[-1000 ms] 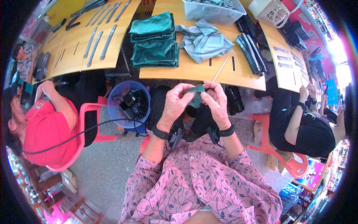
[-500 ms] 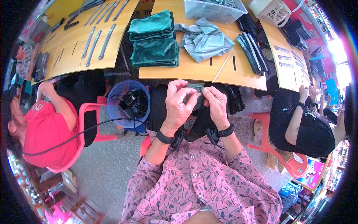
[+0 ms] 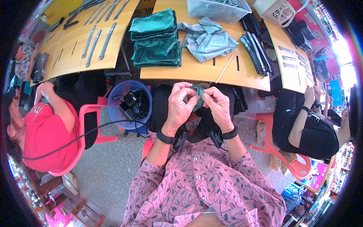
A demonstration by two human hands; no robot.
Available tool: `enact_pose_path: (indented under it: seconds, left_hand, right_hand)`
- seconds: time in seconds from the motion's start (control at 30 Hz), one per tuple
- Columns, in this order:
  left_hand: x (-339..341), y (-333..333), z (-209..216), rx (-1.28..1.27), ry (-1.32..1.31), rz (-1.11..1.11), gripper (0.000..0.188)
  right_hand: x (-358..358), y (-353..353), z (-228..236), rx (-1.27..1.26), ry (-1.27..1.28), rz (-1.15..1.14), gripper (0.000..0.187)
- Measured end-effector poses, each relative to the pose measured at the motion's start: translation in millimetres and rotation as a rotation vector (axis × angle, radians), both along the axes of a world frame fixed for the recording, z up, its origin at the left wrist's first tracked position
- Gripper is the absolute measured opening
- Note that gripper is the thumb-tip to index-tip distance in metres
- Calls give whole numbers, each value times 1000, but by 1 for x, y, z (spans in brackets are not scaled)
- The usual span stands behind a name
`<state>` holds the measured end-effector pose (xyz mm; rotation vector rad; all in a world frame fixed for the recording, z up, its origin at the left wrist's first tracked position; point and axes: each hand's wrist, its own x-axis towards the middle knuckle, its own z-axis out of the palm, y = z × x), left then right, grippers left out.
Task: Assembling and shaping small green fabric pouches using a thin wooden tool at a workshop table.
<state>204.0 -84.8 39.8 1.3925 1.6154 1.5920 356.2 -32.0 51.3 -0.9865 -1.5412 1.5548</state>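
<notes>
Head view: left hand [image 3: 179, 105] and right hand [image 3: 219, 106] meet near frame centre, just below the near edge of the middle table [image 3: 181, 73]. Small green cloth piece [image 3: 197, 91] sits between them, bunched or folded; can't tell which. Both grips closed on it, thumb and fingertips pinching, left hand at its left side, right hand at its right. Remaining left fingers curl above; exact contact of each fingertip is hidden.

Black wristbands on both wrists, left [image 3: 165, 137] and right [image 3: 230, 133].

Middle table, top centre of frame: stacked dark green cloths [image 3: 155, 51] at left, crumpled pale grey-green cloth [image 3: 208, 41] beside them, translucent bin [image 3: 217, 13] behind. Thin light stick [image 3: 224, 69] lies slantwise near the front edge, above the right hand. Bundle of grey and black strips [image 3: 254, 53] at the table's right side.

Blue basket [image 3: 111, 106] left of the hands, with black cables and adapters [image 3: 130, 99] inside.

Upper left: second table with grey strips [image 3: 103, 41] laid in rows. Seated person in red [image 3: 49, 132] at left edge, seated person in black [image 3: 315, 134] at right.
</notes>
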Motion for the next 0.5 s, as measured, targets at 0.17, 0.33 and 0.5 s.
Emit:
enact_pose_path:
  seconds: [0.17, 0.33, 0.5]
  left_hand:
    - [-1, -1, -4, 41, -32, -48, 13]
    - [0, -6, -7, -109, -466, -252, 10]
    - [2, -6, -4, -37, -589, -296, 9]
  right_hand:
    - [1, 3, -1, -32, 1, -40, 9]
    - [1, 0, -7, -53, 45, -88, 9]
    - [-1, -1, -3, -119, 57, -90, 12]
